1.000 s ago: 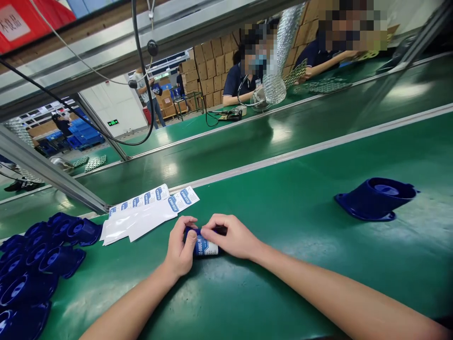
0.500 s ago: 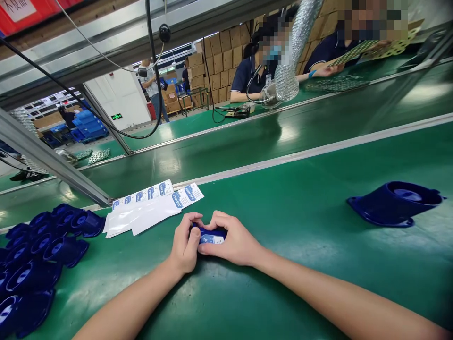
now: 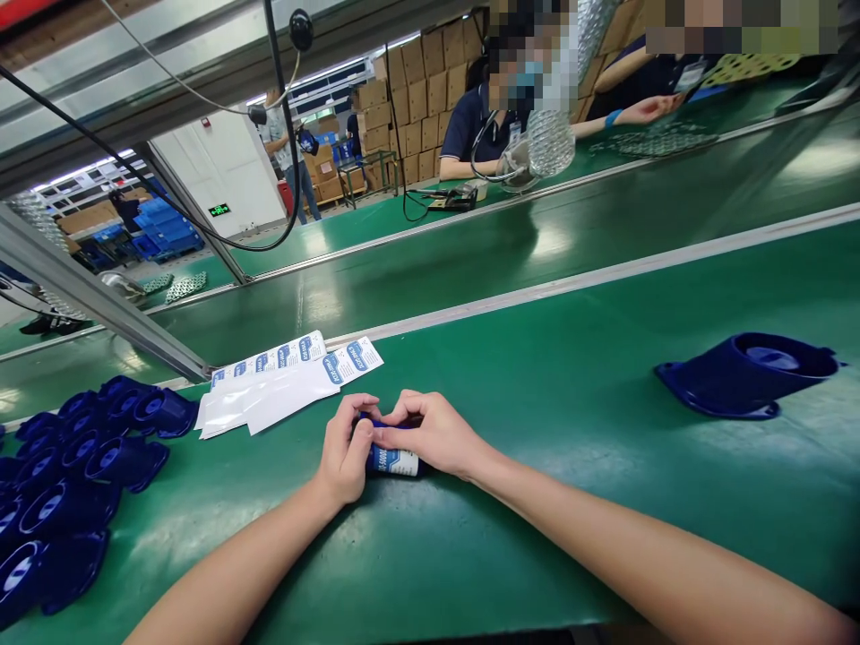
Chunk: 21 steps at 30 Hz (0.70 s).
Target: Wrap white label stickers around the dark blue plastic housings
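Observation:
Between my two hands is a dark blue plastic housing (image 3: 370, 463), low over the green bench, partly hidden by my fingers. A blue-and-white sticker (image 3: 398, 460) shows on its near side. My left hand (image 3: 346, 451) is closed around the housing's left end, thumb toward me. My right hand (image 3: 443, 434) grips it from the right and above, fingers curled over the top and thumb across the front above the sticker. Farther left of my hands, sheets of matching stickers (image 3: 288, 385) overlap one another, some showing white backing.
Several similar blue housings (image 3: 100, 459) are grouped at the left. Another blue housing (image 3: 752, 376) stands alone at the right. A metal post (image 3: 100, 287) slants beyond the stickers. Two co-workers sit across the conveyor (image 3: 436, 251), near a silvery duct (image 3: 552, 143). A black cable (image 3: 293, 161) hangs overhead.
The housing has turned in my hands, so more of its sticker shows. My right thumb has moved from below the sticker to above it. The view has shifted slightly.

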Tool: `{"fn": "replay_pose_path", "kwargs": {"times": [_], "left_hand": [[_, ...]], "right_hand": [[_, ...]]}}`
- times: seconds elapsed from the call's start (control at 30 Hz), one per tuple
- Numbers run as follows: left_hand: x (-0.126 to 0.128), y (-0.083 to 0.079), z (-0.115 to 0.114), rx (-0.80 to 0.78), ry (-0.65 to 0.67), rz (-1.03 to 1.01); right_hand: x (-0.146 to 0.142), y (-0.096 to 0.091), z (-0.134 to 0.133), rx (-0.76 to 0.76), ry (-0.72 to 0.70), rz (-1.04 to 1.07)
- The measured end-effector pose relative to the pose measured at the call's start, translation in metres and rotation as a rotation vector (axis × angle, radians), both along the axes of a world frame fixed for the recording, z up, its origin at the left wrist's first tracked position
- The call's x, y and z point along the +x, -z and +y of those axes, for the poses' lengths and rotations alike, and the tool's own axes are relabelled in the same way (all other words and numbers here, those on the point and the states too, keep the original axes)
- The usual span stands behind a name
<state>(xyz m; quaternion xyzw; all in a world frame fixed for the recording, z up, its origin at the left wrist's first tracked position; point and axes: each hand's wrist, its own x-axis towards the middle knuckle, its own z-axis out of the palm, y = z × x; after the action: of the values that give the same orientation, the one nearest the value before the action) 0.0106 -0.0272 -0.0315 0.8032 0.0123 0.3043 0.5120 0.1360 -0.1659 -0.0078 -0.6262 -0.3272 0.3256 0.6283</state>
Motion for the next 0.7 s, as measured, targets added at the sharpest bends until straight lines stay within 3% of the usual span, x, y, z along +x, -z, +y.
{"fn": "replay_pose_path", "kwargs": {"times": [0.1,0.23,0.5,0.6,0.7], "left_hand": [[-0.001,-0.001,0.003,0.023,0.027,0.018],[-0.003,-0.003,0.006,0.065,0.061,0.021],[-0.002,-0.005,0.006,-0.011,0.094,0.049],[0.0,-0.003,0.012,-0.119,0.129,0.045],[0.005,-0.002,0.02,-0.368,0.186,0.044]], "right_hand": [[0.003,0.0,-0.005,0.004,-0.051,-0.086],[0.013,0.0,-0.012,-0.019,-0.179,-0.047],[0.048,0.0,-0.033,-0.147,-0.305,-0.136],[0.049,0.0,-0.037,-0.146,-0.323,-0.028],[0.033,0.0,-0.032,-0.162,-0.35,0.184]]}}
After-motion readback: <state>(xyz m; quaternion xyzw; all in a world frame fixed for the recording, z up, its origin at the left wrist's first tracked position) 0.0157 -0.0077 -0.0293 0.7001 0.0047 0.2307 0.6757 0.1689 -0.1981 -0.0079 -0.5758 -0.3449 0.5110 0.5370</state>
